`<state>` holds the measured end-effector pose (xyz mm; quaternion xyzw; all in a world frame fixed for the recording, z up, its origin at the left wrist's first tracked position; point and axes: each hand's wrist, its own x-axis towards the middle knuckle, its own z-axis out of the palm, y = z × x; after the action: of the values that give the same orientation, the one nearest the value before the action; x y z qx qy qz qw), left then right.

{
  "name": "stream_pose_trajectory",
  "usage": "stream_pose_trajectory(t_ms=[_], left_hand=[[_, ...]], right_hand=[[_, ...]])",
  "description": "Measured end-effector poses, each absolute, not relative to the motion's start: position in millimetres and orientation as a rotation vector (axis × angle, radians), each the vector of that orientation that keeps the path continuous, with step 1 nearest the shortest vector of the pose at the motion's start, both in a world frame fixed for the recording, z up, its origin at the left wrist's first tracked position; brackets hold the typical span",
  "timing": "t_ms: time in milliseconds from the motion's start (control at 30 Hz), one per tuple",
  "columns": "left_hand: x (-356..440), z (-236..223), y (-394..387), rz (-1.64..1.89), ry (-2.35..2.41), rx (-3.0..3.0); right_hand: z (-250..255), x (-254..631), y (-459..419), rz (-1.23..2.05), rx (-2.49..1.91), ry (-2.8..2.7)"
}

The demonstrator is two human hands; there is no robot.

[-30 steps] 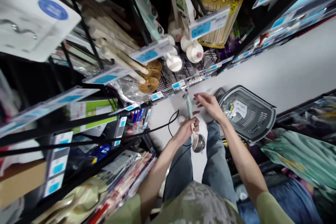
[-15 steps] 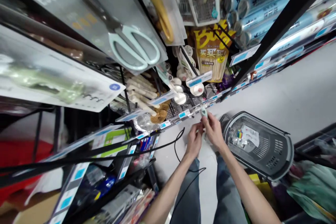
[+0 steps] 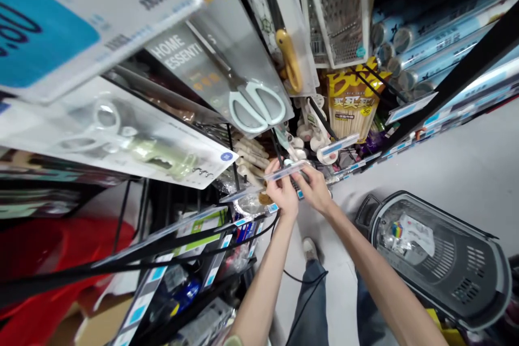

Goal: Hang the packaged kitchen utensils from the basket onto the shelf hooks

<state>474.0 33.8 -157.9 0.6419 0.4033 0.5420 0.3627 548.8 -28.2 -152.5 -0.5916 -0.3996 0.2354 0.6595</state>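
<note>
My left hand [image 3: 283, 193] and my right hand [image 3: 315, 189] are side by side at the end of a shelf hook, under its clear price tag holder [image 3: 287, 171]. The fingers of both hands are bent and closed, partly hidden behind the holder, and what they grip does not show clearly. Just above the holder, a pale mint-green utensil [image 3: 287, 143] with a slim handle hangs close to my fingertips. White round-ended utensils [image 3: 327, 155] hang to the right, and light wooden-looking sticks [image 3: 252, 158] to the left.
Above hang packaged mint-handled scissors [image 3: 257, 105], a yellow-handled tool [image 3: 290, 59], a grater [image 3: 340, 16] and a yellow pack of sticks [image 3: 352, 100]. A grey shopping basket [image 3: 454, 265] with small packages stands on the floor at right. A black cable [image 3: 302, 280] dangles by my legs.
My hands have moved from below the shelf edge up to the hook's price tag holder. The small mint-green item that was in my right hand no longer shows plainly. The view has shifted.
</note>
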Motion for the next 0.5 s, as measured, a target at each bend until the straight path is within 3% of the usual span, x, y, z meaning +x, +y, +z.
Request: stream_pose_trajectory(t_ms=[500], left_hand=[[469, -180, 56, 1.230, 0.919, 1.470]], right_hand=[[-153, 548, 17, 0.489, -1.434, -0.837]])
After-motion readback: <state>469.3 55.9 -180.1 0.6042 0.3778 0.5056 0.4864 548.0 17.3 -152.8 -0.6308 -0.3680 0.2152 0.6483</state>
